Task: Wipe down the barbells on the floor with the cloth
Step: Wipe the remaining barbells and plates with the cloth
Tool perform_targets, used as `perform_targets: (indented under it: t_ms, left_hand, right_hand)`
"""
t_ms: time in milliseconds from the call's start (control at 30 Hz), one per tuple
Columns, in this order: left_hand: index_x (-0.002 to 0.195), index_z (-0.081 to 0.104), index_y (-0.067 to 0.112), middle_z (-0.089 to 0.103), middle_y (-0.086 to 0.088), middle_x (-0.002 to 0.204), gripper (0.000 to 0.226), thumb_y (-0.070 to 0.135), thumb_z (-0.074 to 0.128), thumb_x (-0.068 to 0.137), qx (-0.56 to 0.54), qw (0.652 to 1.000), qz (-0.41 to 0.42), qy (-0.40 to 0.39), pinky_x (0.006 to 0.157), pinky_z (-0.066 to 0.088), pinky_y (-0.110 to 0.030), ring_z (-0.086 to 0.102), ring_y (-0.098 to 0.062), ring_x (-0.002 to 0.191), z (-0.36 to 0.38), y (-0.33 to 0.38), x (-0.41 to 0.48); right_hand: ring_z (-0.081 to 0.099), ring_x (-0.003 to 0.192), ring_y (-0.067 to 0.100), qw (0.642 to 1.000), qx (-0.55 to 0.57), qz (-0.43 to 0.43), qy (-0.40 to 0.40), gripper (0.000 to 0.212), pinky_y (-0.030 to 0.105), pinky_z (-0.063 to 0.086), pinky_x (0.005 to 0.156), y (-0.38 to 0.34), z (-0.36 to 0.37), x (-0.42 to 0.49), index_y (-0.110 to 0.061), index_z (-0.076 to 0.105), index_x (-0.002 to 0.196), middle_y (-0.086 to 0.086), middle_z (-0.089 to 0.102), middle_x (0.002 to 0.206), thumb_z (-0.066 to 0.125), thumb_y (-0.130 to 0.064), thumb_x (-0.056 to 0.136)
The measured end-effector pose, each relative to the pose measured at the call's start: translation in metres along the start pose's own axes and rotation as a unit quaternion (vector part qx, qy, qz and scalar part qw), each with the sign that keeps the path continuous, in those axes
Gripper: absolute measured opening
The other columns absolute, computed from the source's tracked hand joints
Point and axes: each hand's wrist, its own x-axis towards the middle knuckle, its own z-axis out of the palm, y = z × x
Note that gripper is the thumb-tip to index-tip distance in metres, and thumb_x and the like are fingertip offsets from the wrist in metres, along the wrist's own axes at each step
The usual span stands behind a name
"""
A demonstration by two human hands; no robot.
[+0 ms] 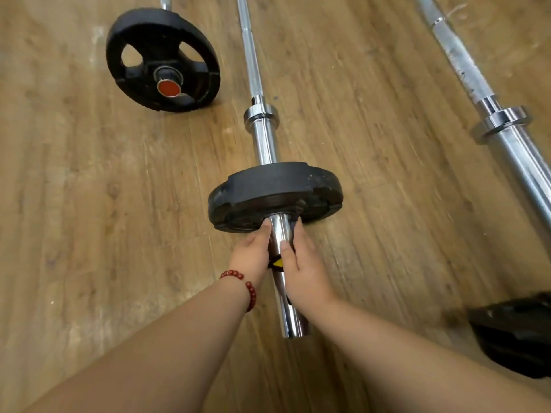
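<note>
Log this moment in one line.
target: middle barbell | left hand: beside sleeve, fingertips at plate | right hand: grips sleeve | cloth: between hands
</note>
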Motion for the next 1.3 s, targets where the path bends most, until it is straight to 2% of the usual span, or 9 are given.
perform_targets:
  t_ms: [133, 267, 433, 633, 733, 833, 967, 1067, 1300]
  left_hand:
    - [0.108, 0.064, 0.028, 0.067, 0.0, 0.109, 0.048, 0.065, 0.04, 0.09, 0.061, 0.998, -0.001, -0.017, 0.099, 0.046, -0.04, 0.061, -0.018, 0.103, -0.007, -0.003, 0.003]
    - [0.119, 0.058, 0.024, 0.065, -0.004, 0.113, 0.052, 0.063, 0.037, 0.091, 0.079, 0.996, -0.027, -0.028, 0.1, 0.045, -0.043, 0.06, -0.022, 0.108, -0.006, 0.001, 0.002]
    - [0.119, 0.06, 0.014, 0.069, -0.007, 0.109, 0.042, 0.047, 0.049, 0.095, 0.021, 0.995, -0.035, -0.087, 0.094, 0.052, -0.037, 0.067, -0.02, 0.1, -0.009, 0.009, 0.007]
    - [0.114, 0.062, 0.013, 0.073, -0.005, 0.101, 0.028, 0.03, 0.046, 0.1, 0.0, 0.983, -0.008, -0.184, 0.076, 0.056, -0.022, 0.07, -0.014, 0.094, -0.018, 0.01, 0.006]
    - [0.12, 0.062, 0.018, 0.072, -0.001, 0.108, 0.027, 0.028, 0.045, 0.101, -0.002, 0.974, 0.017, -0.227, 0.09, 0.053, -0.027, 0.068, -0.013, 0.101, -0.024, 0.0, 0.009]
    - [0.126, 0.059, 0.021, 0.068, -0.002, 0.118, 0.03, 0.028, 0.049, 0.099, -0.025, 0.973, 0.015, -0.229, 0.1, 0.048, -0.035, 0.066, -0.015, 0.106, -0.026, -0.008, 0.014]
    - [0.122, 0.061, 0.021, 0.071, -0.001, 0.111, 0.027, 0.026, 0.048, 0.099, -0.034, 0.97, 0.02, -0.242, 0.087, 0.054, -0.026, 0.068, -0.012, 0.1, -0.026, -0.008, 0.014]
    - [0.116, 0.064, 0.025, 0.073, 0.004, 0.104, 0.023, 0.027, 0.049, 0.098, -0.025, 0.969, 0.022, -0.243, 0.071, 0.054, -0.017, 0.069, -0.005, 0.091, -0.026, -0.006, 0.014]
    - [0.122, 0.063, 0.019, 0.07, 0.0, 0.112, 0.029, 0.028, 0.053, 0.096, -0.002, 0.968, 0.026, -0.25, 0.103, 0.045, -0.036, 0.064, -0.013, 0.108, -0.036, -0.005, 0.02]
  right_hand:
    - [-0.01, 0.134, -0.013, 0.993, -0.095, -0.046, -0.054, 0.058, -0.002, -0.006, 0.098, 0.014, 0.001, -0.021, -0.032, -0.011, 0.15, -0.017, -0.016, 0.158, 0.022, -0.039, 0.103]
    - [-0.007, 0.131, -0.014, 0.996, -0.065, -0.054, -0.038, 0.057, -0.009, -0.004, 0.09, 0.006, -0.002, -0.005, -0.032, -0.01, 0.15, -0.016, -0.016, 0.158, 0.023, -0.037, 0.104]
    - [-0.003, 0.134, -0.008, 0.979, -0.15, -0.079, -0.115, 0.06, 0.016, 0.01, 0.109, 0.019, -0.013, -0.041, -0.04, -0.023, 0.141, -0.024, -0.034, 0.15, 0.024, -0.038, 0.103]
    - [-0.005, 0.131, -0.013, 0.993, -0.083, -0.064, -0.045, 0.057, -0.01, -0.004, 0.09, 0.005, -0.011, -0.008, -0.03, -0.006, 0.151, -0.014, -0.014, 0.159, 0.025, -0.034, 0.104]
    - [-0.01, 0.131, -0.017, 0.991, -0.093, -0.079, -0.046, 0.058, 0.004, 0.0, 0.106, 0.016, -0.01, -0.022, -0.037, -0.011, 0.149, -0.02, -0.02, 0.156, 0.025, -0.035, 0.104]
    - [-0.018, 0.123, -0.027, 0.978, -0.16, -0.107, -0.087, 0.061, 0.0, 0.004, 0.099, 0.033, -0.008, -0.061, -0.048, -0.023, 0.137, -0.028, -0.033, 0.147, 0.027, -0.037, 0.103]
    - [-0.006, 0.133, -0.015, 0.988, -0.124, -0.075, -0.048, 0.06, -0.006, 0.0, 0.096, 0.023, -0.004, -0.037, -0.035, -0.014, 0.147, -0.017, -0.019, 0.157, 0.027, -0.033, 0.104]
    - [0.004, 0.144, 0.0, 0.999, -0.022, -0.035, 0.005, 0.058, 0.008, 0.002, 0.109, 0.007, -0.002, -0.003, -0.024, 0.0, 0.153, -0.006, 0.002, 0.161, 0.03, -0.031, 0.104]
    - [-0.017, 0.126, -0.027, 0.985, -0.126, -0.105, -0.048, 0.055, -0.007, -0.002, 0.096, 0.03, 0.005, -0.047, -0.045, -0.013, 0.142, -0.028, -0.025, 0.15, 0.024, -0.037, 0.103]
